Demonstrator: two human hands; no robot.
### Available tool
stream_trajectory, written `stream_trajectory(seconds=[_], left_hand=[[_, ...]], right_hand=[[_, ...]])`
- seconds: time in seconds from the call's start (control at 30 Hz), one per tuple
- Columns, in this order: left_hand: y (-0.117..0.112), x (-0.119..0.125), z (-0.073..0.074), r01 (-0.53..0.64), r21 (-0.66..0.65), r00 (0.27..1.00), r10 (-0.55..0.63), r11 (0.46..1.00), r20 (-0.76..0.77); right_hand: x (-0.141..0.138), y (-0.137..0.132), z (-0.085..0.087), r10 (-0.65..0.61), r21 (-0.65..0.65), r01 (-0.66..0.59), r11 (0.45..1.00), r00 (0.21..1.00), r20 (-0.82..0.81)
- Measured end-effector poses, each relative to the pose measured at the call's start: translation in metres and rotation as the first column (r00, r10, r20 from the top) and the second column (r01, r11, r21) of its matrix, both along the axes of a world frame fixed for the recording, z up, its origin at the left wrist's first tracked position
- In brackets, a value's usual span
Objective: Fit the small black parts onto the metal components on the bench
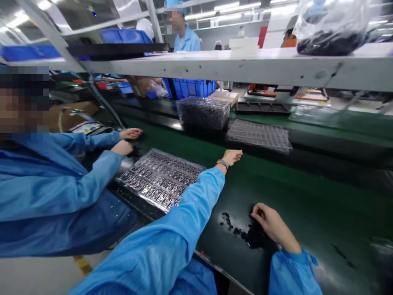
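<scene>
My left hand (232, 157) is stretched out over the green work surface (307, 192), its fingers curled together and pointing right. It is nearest to an openwork clear plastic tray (259, 135) lying just beyond it. What its fingers hold, if anything, is hidden. My right hand (272, 223) is low over a heap of small black parts (256, 235), with thumb and fingers closed in a pinch. Anything between those fingertips is too small to name. A clear tray (162, 176) filled with rows of small dark parts lies under and left of my left forearm.
A stack of clear trays (202, 112) stands toward the back, with a blue crate (193, 88) behind it. A white shelf (196, 67) crosses above, bearing a bag of black material (331, 37). At left, a co-worker's hands (125, 143) are near the filled tray.
</scene>
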State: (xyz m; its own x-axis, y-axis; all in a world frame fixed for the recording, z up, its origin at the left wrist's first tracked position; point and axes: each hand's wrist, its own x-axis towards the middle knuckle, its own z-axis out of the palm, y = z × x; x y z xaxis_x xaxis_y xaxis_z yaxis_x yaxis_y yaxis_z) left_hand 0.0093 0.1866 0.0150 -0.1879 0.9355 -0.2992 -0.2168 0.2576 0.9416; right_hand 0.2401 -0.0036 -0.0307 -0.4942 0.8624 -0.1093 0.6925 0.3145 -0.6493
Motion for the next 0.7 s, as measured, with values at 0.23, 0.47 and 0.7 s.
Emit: stream_trajectory(seconds=[0.23,0.47,0.7], left_hand=[[-0.092,0.009,-0.009,0.203,0.120,0.815,-0.236,0.972,0.529],[-0.154,0.003,-0.046,0.254,0.103,0.606,-0.241,0.962,0.758],[-0.155,0.013,-0.058,0.201,0.187,0.709,-0.275,0.962,0.650]], right_hand=[[0.006,-0.005,0.005,0.035,-0.120,-0.020,0.993,0.991,0.129],[0.005,0.001,-0.001,-0.117,-0.243,0.061,0.968,0.968,-0.224],[-0.006,0.029,-0.006,-0.342,-0.389,0.167,0.906,0.831,-0.440]])
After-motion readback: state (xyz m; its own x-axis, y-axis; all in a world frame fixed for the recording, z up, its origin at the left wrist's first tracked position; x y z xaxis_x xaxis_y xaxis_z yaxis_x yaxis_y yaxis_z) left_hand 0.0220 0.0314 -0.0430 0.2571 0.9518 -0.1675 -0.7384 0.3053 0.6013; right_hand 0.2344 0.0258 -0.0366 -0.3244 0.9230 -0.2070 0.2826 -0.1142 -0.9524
